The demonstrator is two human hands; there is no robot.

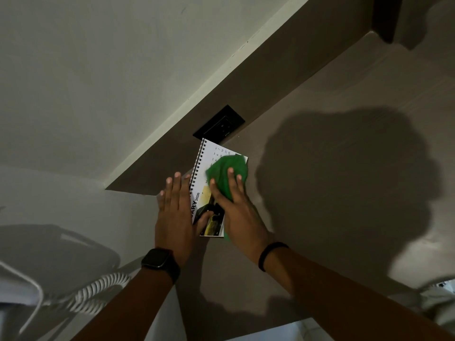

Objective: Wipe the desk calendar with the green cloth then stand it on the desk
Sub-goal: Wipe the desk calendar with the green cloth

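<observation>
Here, calendar (pixel 208 153) reads "ARY 2026"; left hand (pixel 172 212) flat, steadying; right hand (pixel 238 212) flat, pressing green cloth (pixel 221 169).

blk outlet (pixel 219 125) up top, wht coiled cord (pixel 98 294) btm left

Your desk (pixel 320 124): grey-brown top, running from 7 o'clock to 1 o'clock of view, raised back strip (pixel 258 77) along far edge. Flat on top, near left end: desk calendar (pixel 205 168), spiral binding toward 9 o'clock, upper corner just beside back strip. Black socket plate (pixel 219 123) set in strip at calendar's 12 o'clock. Large shadow across top at calendar's 3 o'clock.
</observation>
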